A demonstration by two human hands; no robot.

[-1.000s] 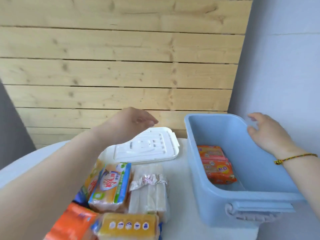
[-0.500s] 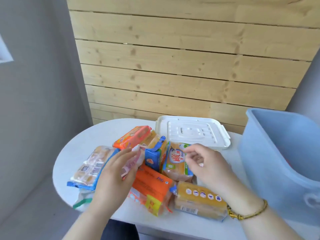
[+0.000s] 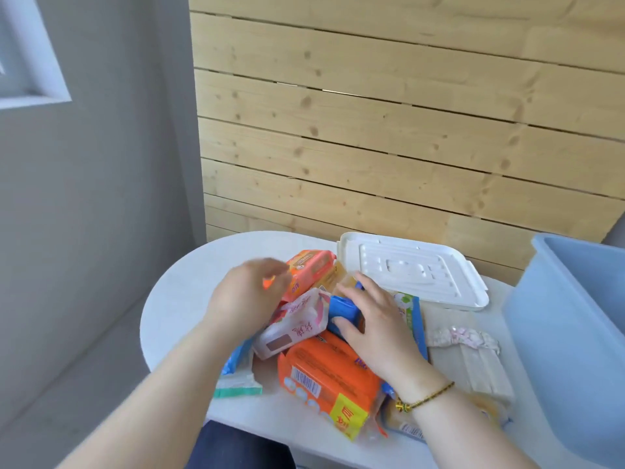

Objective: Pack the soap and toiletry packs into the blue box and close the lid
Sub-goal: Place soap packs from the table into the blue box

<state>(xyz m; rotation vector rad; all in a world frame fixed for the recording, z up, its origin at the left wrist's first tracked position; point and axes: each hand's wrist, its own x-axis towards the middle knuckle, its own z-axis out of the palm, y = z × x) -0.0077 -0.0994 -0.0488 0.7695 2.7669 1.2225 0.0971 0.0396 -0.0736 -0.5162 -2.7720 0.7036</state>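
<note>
Several soap and toiletry packs lie heaped on the white round table [image 3: 176, 313]. My right hand [image 3: 372, 323] is on the heap, its thumb and fingers closed around a small blue pack [image 3: 341, 309]. My left hand [image 3: 248, 296] is blurred, fingers curled, beside a pink-and-white pack [image 3: 294, 328] and in front of a small orange pack [image 3: 309, 269]; I cannot tell whether it grips either. A big orange pack [image 3: 324, 377] lies nearest me. The blue box [image 3: 558, 333] stands open at the right; its inside is out of sight. Its white lid [image 3: 412, 269] lies flat behind the heap.
A clear pack of pale bars with a pink tie [image 3: 473, 360] lies between the heap and the box. A teal-edged pack [image 3: 236, 387] hangs near the table's left front rim. A wooden plank wall [image 3: 372, 130] stands behind the table, with a grey wall on the left.
My view swung left from the box to the heap. Both hands came down onto the packs, the right one leaving the box rim and closing on the blue pack.
</note>
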